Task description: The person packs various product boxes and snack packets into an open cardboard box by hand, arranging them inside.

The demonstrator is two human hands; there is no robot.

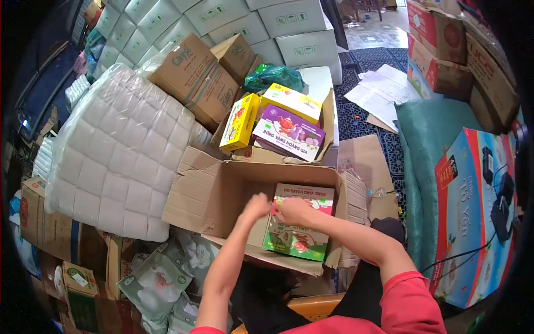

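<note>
Fingers (281,206) curl inward, any hold impossible to tell, left hand (256,207) beside the packs (293,240) in the carton (219,195), right hand (295,211) over them.

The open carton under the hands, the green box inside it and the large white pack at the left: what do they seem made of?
Open carton: matt brown corrugated cardboard, judging by ridged, creased flaps.
Green box: probably thin printed cardboard, perhaps slightly glossy, with crisp straight edges.
White pack: clear shiny plastic film outside, shown by glare and wrinkles; its contents are unclear.
</note>
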